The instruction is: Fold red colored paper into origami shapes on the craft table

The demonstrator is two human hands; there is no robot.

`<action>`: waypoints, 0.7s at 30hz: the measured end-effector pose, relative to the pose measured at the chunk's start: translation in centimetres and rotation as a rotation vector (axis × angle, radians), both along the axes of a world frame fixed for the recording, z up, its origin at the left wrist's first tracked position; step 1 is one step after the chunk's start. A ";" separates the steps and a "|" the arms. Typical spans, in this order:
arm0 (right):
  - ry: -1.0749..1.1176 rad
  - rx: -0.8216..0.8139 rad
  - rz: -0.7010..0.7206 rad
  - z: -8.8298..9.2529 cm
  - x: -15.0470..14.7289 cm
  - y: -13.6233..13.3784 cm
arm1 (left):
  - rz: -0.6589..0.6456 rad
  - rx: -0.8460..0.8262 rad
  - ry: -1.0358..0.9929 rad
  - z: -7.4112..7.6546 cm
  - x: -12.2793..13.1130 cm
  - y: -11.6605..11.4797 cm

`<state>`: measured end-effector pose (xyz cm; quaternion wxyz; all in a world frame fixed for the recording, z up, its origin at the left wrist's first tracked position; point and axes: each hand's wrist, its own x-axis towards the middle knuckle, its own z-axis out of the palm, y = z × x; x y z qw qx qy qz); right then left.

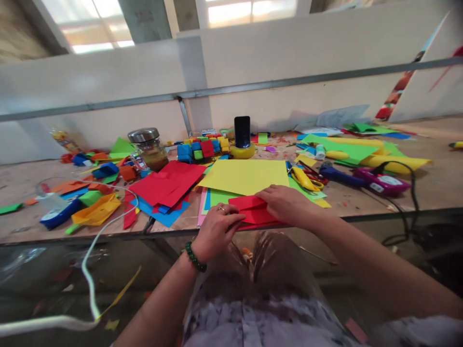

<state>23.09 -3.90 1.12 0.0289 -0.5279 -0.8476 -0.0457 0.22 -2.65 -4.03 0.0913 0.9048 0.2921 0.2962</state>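
A folded piece of red paper (252, 210) lies at the table's front edge, a crease running across it. My left hand (220, 222), with a ring and a green bead bracelet, grips its left end between thumb and fingers. On the right end, my right hand (284, 205) is closed over the paper, fingertips at its upper edge. Just behind lies a yellow sheet (249, 176) on top of green, blue and pink sheets. To the left is a pile of red sheets (168, 183) over blue paper (170, 214).
A glass jar (150, 149), paper cubes (202, 148) and a phone (242, 131) on a yellow stand occupy the back. Yellow-handled scissors (304, 179) and a purple device (381, 182) with a black cable lie right. A blue glue gun-like tool (61, 212) and white cable (88, 262) are left.
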 end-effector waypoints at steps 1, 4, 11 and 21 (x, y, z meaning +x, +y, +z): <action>0.034 -0.036 -0.046 -0.1 0.1 0.3 | 0.000 0.002 -0.001 -0.1 0.0 0.0; 0.283 -0.065 -0.155 -0.6 0.9 1.7 | -0.002 0.003 -0.014 -0.1 0.0 0.1; 0.652 -0.109 -0.224 -1.9 2.5 4.9 | 0.067 -0.002 -0.021 1.2 0.2 0.4; 0.933 0.336 -0.351 -0.6 2.5 2.9 | 0.240 -0.317 0.115 3.8 1.3 3.2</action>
